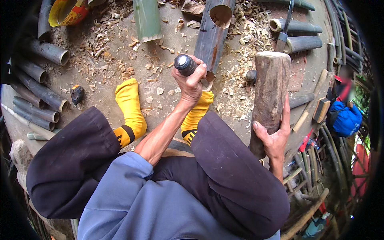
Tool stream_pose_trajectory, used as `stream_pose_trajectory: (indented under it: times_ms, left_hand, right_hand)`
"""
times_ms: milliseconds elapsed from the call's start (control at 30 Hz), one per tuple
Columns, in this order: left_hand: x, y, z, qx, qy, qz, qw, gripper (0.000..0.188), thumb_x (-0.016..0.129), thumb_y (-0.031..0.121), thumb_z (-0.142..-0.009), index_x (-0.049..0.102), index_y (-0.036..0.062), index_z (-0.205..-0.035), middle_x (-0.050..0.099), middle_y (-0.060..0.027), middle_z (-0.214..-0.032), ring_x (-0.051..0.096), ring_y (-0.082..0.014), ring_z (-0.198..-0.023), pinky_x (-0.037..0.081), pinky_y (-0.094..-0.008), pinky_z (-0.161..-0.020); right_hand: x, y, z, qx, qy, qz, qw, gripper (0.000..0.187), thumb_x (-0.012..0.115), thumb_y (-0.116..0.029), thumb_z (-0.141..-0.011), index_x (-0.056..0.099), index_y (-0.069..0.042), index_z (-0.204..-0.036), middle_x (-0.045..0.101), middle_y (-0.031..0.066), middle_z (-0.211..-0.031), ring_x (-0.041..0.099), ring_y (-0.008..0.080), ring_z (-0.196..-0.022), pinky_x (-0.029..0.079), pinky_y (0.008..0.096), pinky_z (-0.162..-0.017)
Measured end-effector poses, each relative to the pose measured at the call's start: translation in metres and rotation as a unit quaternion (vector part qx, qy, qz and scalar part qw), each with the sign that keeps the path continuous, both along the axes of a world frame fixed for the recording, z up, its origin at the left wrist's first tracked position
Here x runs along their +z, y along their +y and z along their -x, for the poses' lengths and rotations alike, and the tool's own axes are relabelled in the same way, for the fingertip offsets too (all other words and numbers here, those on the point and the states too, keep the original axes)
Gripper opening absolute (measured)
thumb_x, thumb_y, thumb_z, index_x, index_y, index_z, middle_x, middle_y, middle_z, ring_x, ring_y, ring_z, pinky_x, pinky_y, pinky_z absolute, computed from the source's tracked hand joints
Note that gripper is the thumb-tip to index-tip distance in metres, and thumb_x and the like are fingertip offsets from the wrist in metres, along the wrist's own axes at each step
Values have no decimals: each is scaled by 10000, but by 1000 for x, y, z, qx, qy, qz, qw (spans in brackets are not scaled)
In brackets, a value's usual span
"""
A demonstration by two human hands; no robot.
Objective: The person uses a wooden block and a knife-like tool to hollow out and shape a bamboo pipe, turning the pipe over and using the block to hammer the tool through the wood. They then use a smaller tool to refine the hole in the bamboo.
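Note:
My left hand [191,82] is closed round a tool with a thick dark handle [185,66], its shiny round end facing up; the working end is hidden below my fist. Just beyond that fist lies a dark bamboo tube [208,44] with an oval opening cut into its upper side. Its near end reaches to my right foot, which wears a yellow sock [198,108]. At the right, my right hand [276,138] grips the lower part of a thick brown wooden log [272,88], thumb on one side and fingers on the other.
Wood chips [244,52] litter the ground. Cut bamboo pieces [36,88] lie at the left, and more bamboo tubes [298,26] at the upper right beside a long-bladed knife [282,38]. A green bamboo tube [147,20] and yellow-and-red helmet-like object [68,12] are farther off.

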State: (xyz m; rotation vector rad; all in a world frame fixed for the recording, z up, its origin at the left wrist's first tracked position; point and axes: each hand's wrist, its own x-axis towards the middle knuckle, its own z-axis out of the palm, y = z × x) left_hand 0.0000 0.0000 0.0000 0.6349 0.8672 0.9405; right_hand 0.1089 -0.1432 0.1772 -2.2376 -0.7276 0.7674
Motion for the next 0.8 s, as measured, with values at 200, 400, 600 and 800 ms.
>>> stream_pose_trajectory:
  times_ms: [200,400,600,800]
  left_hand:
    - [3,1,-1,-1,-48,22,999,202,599,-5,-706,471,31,-859,517,-73,-686,468,-129,-480,397,-269,-455]
    - [22,-17,-12,-23,9,-36,999,136,629,67,-647,543,29,-745,566,-13,-650,564,-97,-592,479,-257,-577]
    - [1,-39,-20,-48,109,-266,957,302,780,95,-614,610,24,-854,653,-65,-779,638,-157,-689,502,-291,-633]
    - [20,-30,-33,-87,91,-249,960,322,803,151,-615,585,48,-828,620,-67,-710,631,-199,-612,498,-296,-578]
  right_hand:
    - [0,21,-6,114,-93,-1,989,954,756,-148,-641,234,0,-1425,415,200,-1366,485,255,-1196,381,365,-1001]
    - [7,49,5,144,-58,-171,973,941,762,-90,-609,282,-64,-1418,479,182,-1295,546,235,-1098,465,341,-900]
    - [43,90,-7,329,-94,32,939,894,751,-116,-619,322,-50,-1401,522,171,-1267,572,265,-1094,478,333,-907]
    - [7,50,-4,255,-144,2,956,915,731,-85,-623,282,-56,-1419,468,206,-1324,557,298,-1123,466,351,-916]
